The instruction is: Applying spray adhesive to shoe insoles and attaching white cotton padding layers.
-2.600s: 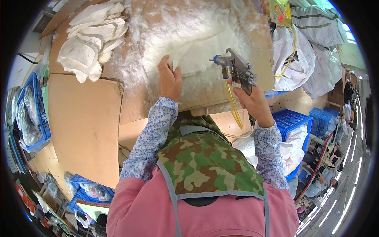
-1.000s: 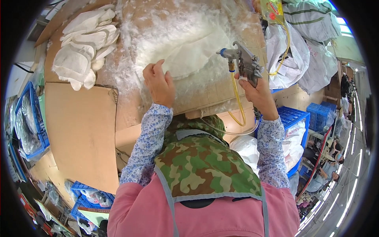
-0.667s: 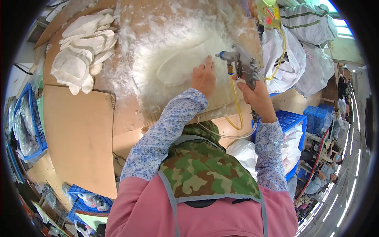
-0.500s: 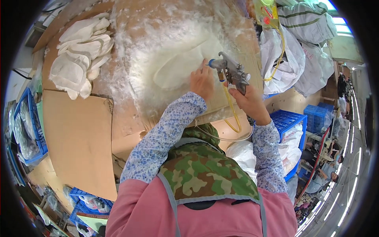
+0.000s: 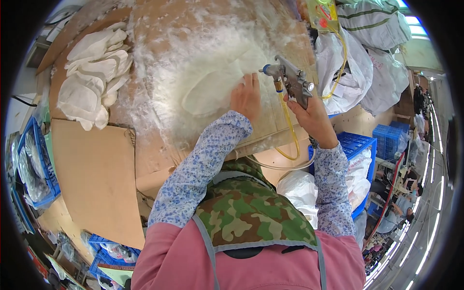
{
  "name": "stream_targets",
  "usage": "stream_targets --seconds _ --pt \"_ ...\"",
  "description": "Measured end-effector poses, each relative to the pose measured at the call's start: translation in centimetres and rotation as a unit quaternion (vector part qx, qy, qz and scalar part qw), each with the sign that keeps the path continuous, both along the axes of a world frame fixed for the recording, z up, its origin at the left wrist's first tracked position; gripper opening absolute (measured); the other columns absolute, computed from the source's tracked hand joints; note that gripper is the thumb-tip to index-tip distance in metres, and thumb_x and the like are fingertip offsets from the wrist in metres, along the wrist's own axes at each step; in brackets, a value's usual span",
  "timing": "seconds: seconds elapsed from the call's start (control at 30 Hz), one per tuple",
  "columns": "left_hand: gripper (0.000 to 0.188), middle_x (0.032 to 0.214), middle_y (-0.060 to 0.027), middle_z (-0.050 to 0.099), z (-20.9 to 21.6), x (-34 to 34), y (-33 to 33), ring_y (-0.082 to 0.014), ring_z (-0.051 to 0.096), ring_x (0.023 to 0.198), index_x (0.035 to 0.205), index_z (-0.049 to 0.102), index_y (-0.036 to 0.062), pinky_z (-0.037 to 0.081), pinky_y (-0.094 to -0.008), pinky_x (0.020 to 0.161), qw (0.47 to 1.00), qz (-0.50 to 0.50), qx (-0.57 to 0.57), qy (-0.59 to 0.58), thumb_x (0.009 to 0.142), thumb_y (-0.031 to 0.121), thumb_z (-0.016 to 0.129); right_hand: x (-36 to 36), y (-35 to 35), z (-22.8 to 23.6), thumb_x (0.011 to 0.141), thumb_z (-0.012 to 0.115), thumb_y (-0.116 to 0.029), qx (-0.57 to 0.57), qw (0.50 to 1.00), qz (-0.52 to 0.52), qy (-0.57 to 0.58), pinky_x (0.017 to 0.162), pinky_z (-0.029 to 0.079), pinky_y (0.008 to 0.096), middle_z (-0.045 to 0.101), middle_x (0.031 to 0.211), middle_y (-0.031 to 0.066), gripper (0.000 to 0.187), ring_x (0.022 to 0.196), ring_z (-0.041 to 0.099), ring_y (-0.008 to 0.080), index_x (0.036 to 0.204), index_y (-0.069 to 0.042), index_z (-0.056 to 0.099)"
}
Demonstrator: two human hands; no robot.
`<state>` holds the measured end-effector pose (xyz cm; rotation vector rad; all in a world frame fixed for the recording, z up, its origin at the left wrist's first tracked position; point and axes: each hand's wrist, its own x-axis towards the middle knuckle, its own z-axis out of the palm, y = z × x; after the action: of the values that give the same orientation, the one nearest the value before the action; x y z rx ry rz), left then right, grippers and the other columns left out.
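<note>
In the middle of the fluff-covered board lies a flat, cream, sole-shaped piece point(image 5: 205, 96), its outline blurred by white residue around it. My left hand point(image 5: 246, 98) rests at its right end, fingers stretched forward against the surface; the fingertips are partly hidden from view. A metal spray gun point(image 5: 291, 79) with a blue nozzle ring is gripped in my right hand point(image 5: 315, 120). The gun points left, raised to the right of my left hand. A yellow hose point(image 5: 291, 140) hangs from it.
A pile of cream sole-shaped pieces point(image 5: 92, 72) lies at the far left above a cardboard sheet point(image 5: 94, 179). White sacks point(image 5: 345, 67) stand on the right, below a yellow container point(image 5: 323, 15). Blue crates point(image 5: 355, 147) stand by my right arm. More crates are at lower left.
My right hand has moved slightly right with the spray gun, widening the gap to my left hand. My left fingers, earlier near the nozzle, now sit closer to the piece.
</note>
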<state>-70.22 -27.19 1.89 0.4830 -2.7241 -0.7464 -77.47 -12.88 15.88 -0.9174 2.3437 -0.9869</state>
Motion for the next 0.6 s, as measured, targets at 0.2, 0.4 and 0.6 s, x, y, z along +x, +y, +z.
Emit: stream_targets --seconds 0.2,0.4,0.6 --pt "0.053 0.114 -0.0157 0.048 0.1 -2.0 -0.4 -0.0322 0.060 0.089 0.132 0.046 -0.0024 0.052 -0.0415 0.074 0.998 0.029 0.061 0.003 0.080 0.001 0.055 -1.2 0.1 -0.5 0.090 0.066 -0.016 0.012 0.999 -0.005 0.032 0.073 0.047 0.0412 0.065 0.093 0.0208 0.033 0.083 0.062 0.0364 0.115 0.003 0.055" --pt "0.049 0.117 -0.0154 0.047 -0.3 -2.2 -0.1 -0.0334 0.060 0.089 0.129 0.047 -0.0014 0.052 -0.0412 0.074 0.999 0.025 0.045 -0.014 0.080 0.002 0.055 -1.9 0.2 -0.7 0.090 0.065 -0.017 0.017 0.999 -0.010 0.048 0.073 0.047 0.0426 0.065 0.092 0.0231 0.034 0.083 0.061 0.0411 0.115 0.003 0.054" --pt "0.051 0.118 -0.0153 0.047 -0.1 -2.1 0.0 -0.0334 0.060 0.091 0.128 0.047 -0.0011 0.053 -0.0405 0.075 0.998 0.025 0.045 -0.035 0.078 0.001 0.057 -1.9 0.3 -0.3 0.090 0.064 -0.015 0.065 0.996 -0.034 0.055 0.068 0.045 0.0360 0.064 0.086 0.0139 0.028 0.076 0.056 0.0260 0.112 0.002 0.059"
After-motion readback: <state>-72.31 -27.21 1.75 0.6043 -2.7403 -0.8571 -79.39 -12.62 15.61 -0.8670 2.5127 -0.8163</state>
